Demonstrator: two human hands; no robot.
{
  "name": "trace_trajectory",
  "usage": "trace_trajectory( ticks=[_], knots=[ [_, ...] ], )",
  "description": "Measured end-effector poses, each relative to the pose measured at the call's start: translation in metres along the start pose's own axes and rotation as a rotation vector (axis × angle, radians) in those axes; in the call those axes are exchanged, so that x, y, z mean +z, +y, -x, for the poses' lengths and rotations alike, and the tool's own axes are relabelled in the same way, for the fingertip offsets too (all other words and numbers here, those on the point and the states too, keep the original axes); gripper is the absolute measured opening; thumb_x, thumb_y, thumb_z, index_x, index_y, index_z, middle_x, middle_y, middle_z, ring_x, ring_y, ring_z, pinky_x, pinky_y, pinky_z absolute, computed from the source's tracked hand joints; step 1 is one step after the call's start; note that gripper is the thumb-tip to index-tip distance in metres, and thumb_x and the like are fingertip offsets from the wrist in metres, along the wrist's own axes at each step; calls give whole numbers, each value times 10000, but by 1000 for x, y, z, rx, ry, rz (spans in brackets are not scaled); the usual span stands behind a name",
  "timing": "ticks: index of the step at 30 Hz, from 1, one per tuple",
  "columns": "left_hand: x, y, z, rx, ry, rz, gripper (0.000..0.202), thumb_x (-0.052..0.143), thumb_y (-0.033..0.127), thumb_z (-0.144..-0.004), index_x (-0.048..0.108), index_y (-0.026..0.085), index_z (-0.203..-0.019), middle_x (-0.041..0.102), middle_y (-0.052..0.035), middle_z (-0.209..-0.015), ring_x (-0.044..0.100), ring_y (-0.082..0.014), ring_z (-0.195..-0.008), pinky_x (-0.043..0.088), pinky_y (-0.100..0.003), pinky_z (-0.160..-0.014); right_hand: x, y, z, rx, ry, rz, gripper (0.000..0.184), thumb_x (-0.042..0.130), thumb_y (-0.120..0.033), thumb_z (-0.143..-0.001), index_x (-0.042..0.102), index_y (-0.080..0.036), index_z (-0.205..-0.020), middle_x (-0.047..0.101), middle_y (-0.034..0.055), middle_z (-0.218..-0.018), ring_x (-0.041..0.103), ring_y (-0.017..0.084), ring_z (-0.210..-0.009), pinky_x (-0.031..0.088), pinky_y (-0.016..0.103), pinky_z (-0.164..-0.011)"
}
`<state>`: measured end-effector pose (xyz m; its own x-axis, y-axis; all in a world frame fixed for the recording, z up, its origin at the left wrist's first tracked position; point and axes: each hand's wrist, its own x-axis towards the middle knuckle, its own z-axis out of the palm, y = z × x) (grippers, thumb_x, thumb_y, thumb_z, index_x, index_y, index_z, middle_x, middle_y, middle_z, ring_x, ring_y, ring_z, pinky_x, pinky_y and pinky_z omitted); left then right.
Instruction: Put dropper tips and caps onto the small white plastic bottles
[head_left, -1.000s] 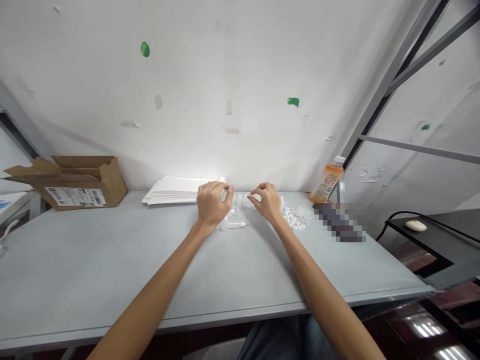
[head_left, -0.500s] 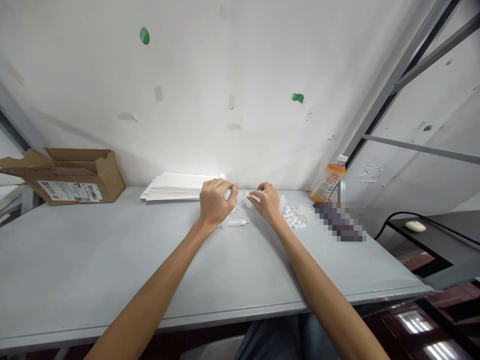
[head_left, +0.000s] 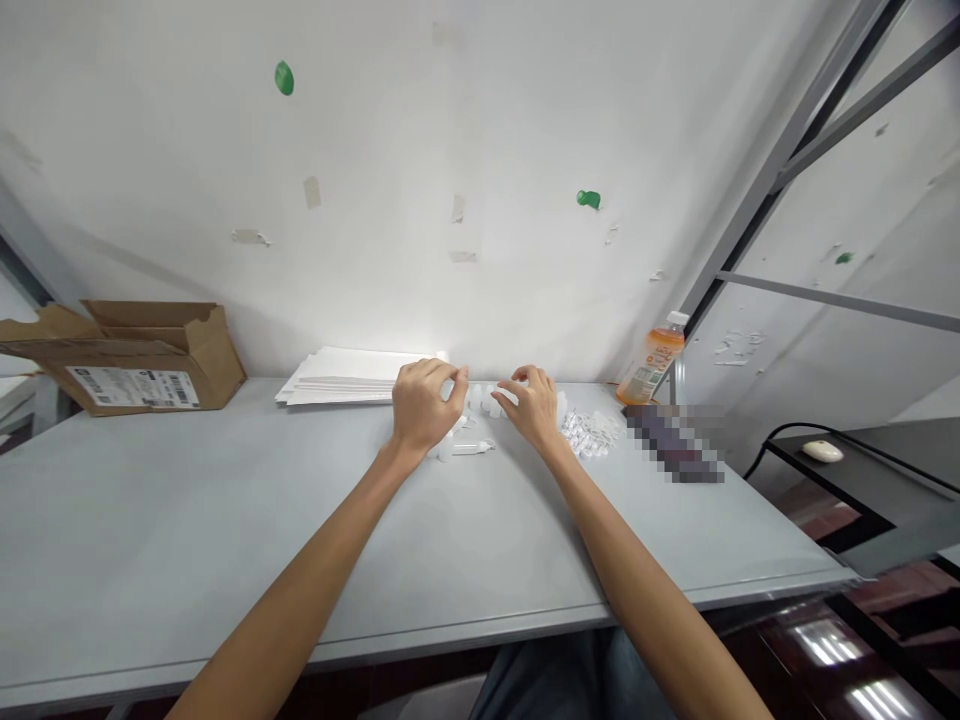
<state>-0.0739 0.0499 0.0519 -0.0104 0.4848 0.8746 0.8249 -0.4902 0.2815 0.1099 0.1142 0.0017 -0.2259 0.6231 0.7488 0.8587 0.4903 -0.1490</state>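
Note:
My left hand (head_left: 421,407) and my right hand (head_left: 531,406) are both stretched to the far side of the grey table (head_left: 225,520), fingers curled over a cluster of small white plastic bottles (head_left: 480,402). Each hand pinches at a small white piece there; I cannot make out exactly what each holds. One small bottle (head_left: 471,448) lies on its side just in front of the left hand. A heap of small white caps (head_left: 592,433) lies right of the right hand.
A stack of white sheets (head_left: 341,376) lies against the wall behind the left hand. An open cardboard box (head_left: 127,355) sits at far left. An orange drink bottle (head_left: 649,358) stands at right by a grey metal frame (head_left: 757,200). A blurred dark object (head_left: 675,443) lies near it.
Both hands stay at the cluster of small bottles with only slight finger movement. The view shifted a little as my head moved.

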Motion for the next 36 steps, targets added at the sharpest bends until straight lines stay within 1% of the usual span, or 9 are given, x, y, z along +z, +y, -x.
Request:
trace_trajectory(
  ticks=[5, 8, 12, 20, 25, 27, 30, 33, 36],
  knots=[
    [-3, -8, -5, -25, 53, -23, 280, 504, 281, -894, 624, 185, -659, 691, -32, -693, 625, -176, -701, 417, -310, -725, -23, -28, 1, 93, 110, -249, 244, 557, -373, -900, 732, -208, -864, 616, 90, -918, 571, 201, -867, 438, 320, -750],
    [-5, -13, -8, -45, 76, -39, 289, 505, 287, -894, 631, 183, -654, 695, -34, -691, 625, -173, -687, 416, -301, -698, -32, -52, 9, 52, -28, -455, 239, 568, -385, -887, 725, -212, -834, 644, 54, -814, 596, 166, -762, 446, 282, -669],
    [-6, -15, -8, -61, 87, -46, 311, 499, 293, -896, 624, 183, -634, 688, -34, -672, 616, -165, -662, 408, -290, -662, -29, -71, 18, 4, -167, -492, 145, 680, -331, -799, 732, -212, -865, 664, 37, -836, 598, 147, -719, 420, 265, -622],
    [0, -13, -3, -21, 75, -46, 287, 504, 279, -893, 616, 180, -648, 688, -30, -677, 614, -165, -668, 416, -298, -686, -27, -78, 19, 73, -310, -632, 86, 638, -186, -791, 719, -205, -773, 651, 15, -825, 572, 108, -676, 386, 231, -577],
    [-4, -2, -1, 1, 55, 40, 276, 482, 267, -904, 624, 180, -685, 694, -34, -711, 627, -169, -725, 437, -297, -720, -41, -61, 6, 218, -292, -876, 54, 646, -214, -739, 689, -186, -725, 664, 23, -799, 580, 126, -697, 402, 231, -563],
    [-6, 8, 2, 13, 12, 117, 279, 460, 264, -915, 636, 179, -716, 701, -41, -754, 630, -164, -752, 448, -285, -717, -47, -47, 2, 330, -269, -984, 84, 655, -260, -724, 670, -177, -718, 655, 26, -747, 576, 137, -686, 397, 232, -534],
    [-3, 24, 12, 20, -121, 186, 242, 480, 274, -909, 664, 181, -783, 708, -41, -822, 627, -153, -770, 449, -261, -695, -55, -25, 4, 446, -283, -1118, 141, 667, -307, -699, 633, -170, -696, 603, 9, -649, 550, 129, -581, 359, 230, -454],
    [7, 37, 28, -40, -287, 125, 196, 574, 350, -861, 691, 194, -875, 715, -34, -891, 627, -154, -754, 412, -253, -636, -60, -11, 14, 480, -318, -1176, 149, 681, -301, -679, 622, -164, -680, 587, 6, -638, 569, 134, -567, 370, 232, -442],
    [15, 45, 43, -137, -494, 91, 257, 608, 434, -827, 705, 203, -886, 712, -24, -839, 606, -155, -687, 352, -254, -580, -64, -6, 26, 483, -373, -1188, 144, 688, -291, -679, 632, -159, -689, 601, 11, -650, 578, 132, -562, 395, 236, -454]
  ],
)
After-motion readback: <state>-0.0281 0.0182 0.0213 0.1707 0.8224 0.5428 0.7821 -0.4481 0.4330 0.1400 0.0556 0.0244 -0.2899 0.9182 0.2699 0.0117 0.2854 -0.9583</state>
